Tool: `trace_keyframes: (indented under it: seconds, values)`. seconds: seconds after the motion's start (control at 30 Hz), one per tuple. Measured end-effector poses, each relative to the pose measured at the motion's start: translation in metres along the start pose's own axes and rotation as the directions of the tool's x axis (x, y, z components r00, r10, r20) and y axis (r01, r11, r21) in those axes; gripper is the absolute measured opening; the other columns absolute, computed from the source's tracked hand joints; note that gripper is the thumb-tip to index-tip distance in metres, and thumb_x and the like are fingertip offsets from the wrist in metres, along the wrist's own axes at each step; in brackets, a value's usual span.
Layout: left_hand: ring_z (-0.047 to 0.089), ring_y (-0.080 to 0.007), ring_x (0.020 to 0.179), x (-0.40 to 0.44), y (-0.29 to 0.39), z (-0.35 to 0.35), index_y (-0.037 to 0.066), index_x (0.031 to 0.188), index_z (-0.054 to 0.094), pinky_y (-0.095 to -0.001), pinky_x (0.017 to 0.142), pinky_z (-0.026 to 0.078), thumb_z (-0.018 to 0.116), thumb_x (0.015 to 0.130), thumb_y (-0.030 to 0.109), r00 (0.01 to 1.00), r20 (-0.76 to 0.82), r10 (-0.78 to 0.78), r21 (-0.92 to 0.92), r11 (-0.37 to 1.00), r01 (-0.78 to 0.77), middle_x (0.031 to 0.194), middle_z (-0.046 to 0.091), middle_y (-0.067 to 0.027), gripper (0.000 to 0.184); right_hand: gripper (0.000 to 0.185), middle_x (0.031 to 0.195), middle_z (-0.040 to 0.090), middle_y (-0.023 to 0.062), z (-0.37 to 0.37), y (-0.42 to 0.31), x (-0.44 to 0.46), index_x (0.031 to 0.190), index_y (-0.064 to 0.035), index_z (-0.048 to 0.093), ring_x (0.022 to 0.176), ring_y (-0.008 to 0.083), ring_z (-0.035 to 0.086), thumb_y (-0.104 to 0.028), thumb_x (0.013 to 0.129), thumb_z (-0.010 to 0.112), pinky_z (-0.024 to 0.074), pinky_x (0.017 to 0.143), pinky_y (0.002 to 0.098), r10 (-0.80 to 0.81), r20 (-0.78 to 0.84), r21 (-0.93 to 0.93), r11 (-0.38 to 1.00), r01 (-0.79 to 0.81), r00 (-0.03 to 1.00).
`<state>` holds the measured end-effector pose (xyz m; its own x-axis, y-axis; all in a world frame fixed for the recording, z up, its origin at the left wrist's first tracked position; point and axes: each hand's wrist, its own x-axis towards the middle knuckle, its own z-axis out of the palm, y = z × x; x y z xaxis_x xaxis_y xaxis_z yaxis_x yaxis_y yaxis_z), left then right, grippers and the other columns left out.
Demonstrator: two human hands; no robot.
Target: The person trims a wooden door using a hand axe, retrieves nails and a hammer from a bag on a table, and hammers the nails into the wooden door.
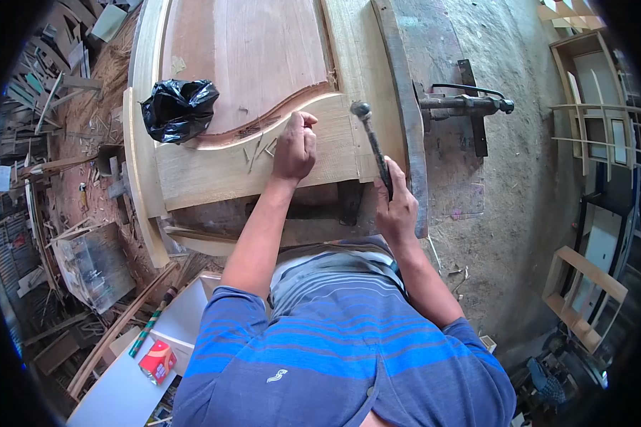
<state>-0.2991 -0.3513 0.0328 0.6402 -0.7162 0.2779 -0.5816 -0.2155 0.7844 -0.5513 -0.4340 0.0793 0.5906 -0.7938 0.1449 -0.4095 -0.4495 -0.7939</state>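
Observation:
A wooden panel door with a curved moulding lies in front of me on a workbench. My left hand is closed over the door's lower rail, beside the curve; whatever its fingers may hold is hidden. To the right, my right hand grips a hammer by its dark handle, head raised over the door's right side. Several small thin wooden slivers lie just left of my left hand. A crumpled black plastic bag sits open on the door's left part.
A clamp or vise is fixed at the bench's right side. Wood scraps cover the floor at left. Below them is a white box-like cabinet with a red packet on it. Wooden frames stand at right.

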Motion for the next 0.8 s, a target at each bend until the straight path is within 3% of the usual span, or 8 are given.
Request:
trace_keyframes:
  seconds: [0.2, 0.27, 0.37, 0.47, 0.53, 0.7, 0.73, 0.8]
  values:
    - [0.078, -0.0190, 0.096, -0.003, 0.003, 0.012, 0.001, 0.130, 0.065, -0.0340, 0.087, 0.063, 0.057, 0.112, 0.001, 0.990, -0.117, -0.073, -0.187, 0.981, 0.050, 0.107, 0.078, -0.0125, 0.019, 0.056, 0.108, 0.079, 0.0241, -0.004, -0.002, 0.014, 0.167, -0.0235, 0.049, 0.091, 0.0480, 0.076, -0.022, 0.112, 0.061, 0.0590, 0.076, 0.0582, 0.181, 0.185, -0.313, 0.943, -0.117, 0.966]
    - [0.080, -0.0191, 0.111, -0.003, 0.003, 0.012, 0.001, 0.130, 0.068, -0.0337, 0.097, 0.064, 0.067, 0.111, 0.004, 0.979, -0.150, -0.138, -0.232, 0.968, 0.100, 0.114, 0.082, -0.0118, 0.019, 0.057, 0.108, 0.079, 0.0238, -0.006, -0.008, 0.017, 0.168, -0.0238, 0.047, 0.090, 0.0480, 0.076, -0.024, 0.113, 0.059, 0.0589, 0.075, 0.0588, 0.073, 0.128, -0.204, 0.978, -0.046, 0.989]
    - [0.081, -0.0243, 0.099, 0.003, 0.001, 0.016, 0.003, 0.118, 0.075, -0.0359, 0.084, 0.064, 0.075, 0.106, 0.009, 0.971, -0.196, -0.136, -0.270, 0.959, 0.080, 0.106, 0.082, -0.0118, 0.014, 0.057, 0.105, 0.079, 0.0243, 0.003, -0.007, 0.017, 0.168, -0.0242, 0.045, 0.090, 0.0486, 0.076, -0.027, 0.113, 0.058, 0.0589, 0.075, 0.0592, -0.144, -0.060, -0.099, 0.986, 0.138, 0.988]
    - [0.078, -0.0233, 0.089, 0.020, 0.009, 0.010, 0.004, 0.110, 0.081, -0.0355, 0.079, 0.062, 0.082, 0.099, 0.008, 0.921, -0.318, 0.223, 0.111, 0.974, -0.198, 0.100, 0.082, -0.0103, 0.011, 0.056, 0.101, 0.078, 0.0259, 0.000, -0.010, 0.013, 0.168, -0.0242, 0.045, 0.090, 0.0501, 0.076, -0.029, 0.113, 0.058, 0.0589, 0.076, 0.0596, 0.106, 0.137, -0.266, 0.962, -0.066, 0.985]
    - [0.079, -0.0187, 0.091, 0.027, 0.009, 0.018, 0.004, 0.110, 0.083, -0.0325, 0.080, 0.062, 0.082, 0.099, 0.006, 0.961, -0.245, 0.132, -0.031, 0.989, -0.144, 0.107, 0.083, -0.0108, 0.011, 0.056, 0.095, 0.078, 0.0271, -0.002, -0.011, 0.012, 0.168, -0.0239, 0.045, 0.089, 0.0512, 0.075, -0.030, 0.113, 0.057, 0.0578, 0.077, 0.0609, 0.259, 0.226, -0.388, 0.908, -0.158, 0.939]
    - [0.081, -0.0151, 0.089, 0.051, 0.015, 0.050, 0.004, 0.117, 0.085, -0.0292, 0.080, 0.063, 0.083, 0.099, 0.006, 0.991, -0.128, -0.041, -0.323, 0.947, -0.003, 0.102, 0.086, -0.0119, 0.019, 0.056, 0.113, 0.077, 0.0306, 0.003, -0.007, 0.013, 0.167, -0.0186, 0.046, 0.105, 0.0521, 0.075, -0.023, 0.113, 0.058, 0.0592, 0.087, 0.0572, 0.176, 0.087, -0.111, 0.980, -0.166, 0.980]
    - [0.080, -0.0250, 0.085, 0.055, 0.011, 0.060, 0.007, 0.112, 0.085, -0.0379, 0.077, 0.062, 0.085, 0.097, 0.016, 0.987, -0.128, -0.099, -0.399, 0.916, 0.040, 0.095, 0.083, -0.0142, 0.017, 0.055, 0.117, 0.076, 0.0311, 0.003, -0.010, 0.015, 0.167, -0.0174, 0.046, 0.109, 0.0517, 0.074, -0.021, 0.113, 0.058, 0.0592, 0.089, 0.0559, 0.175, 0.058, -0.063, 0.983, -0.172, 0.983]
    - [0.079, -0.0276, 0.085, 0.059, 0.005, 0.066, 0.010, 0.112, 0.086, -0.0399, 0.078, 0.062, 0.085, 0.097, 0.022, 0.990, -0.130, -0.059, -0.257, 0.966, 0.024, 0.095, 0.083, -0.0139, 0.019, 0.055, 0.125, 0.075, 0.0319, 0.004, -0.012, 0.021, 0.166, -0.0151, 0.047, 0.118, 0.0504, 0.073, -0.019, 0.113, 0.059, 0.0592, 0.094, 0.0535, 0.174, 0.008, 0.011, 0.985, -0.174, 0.985]
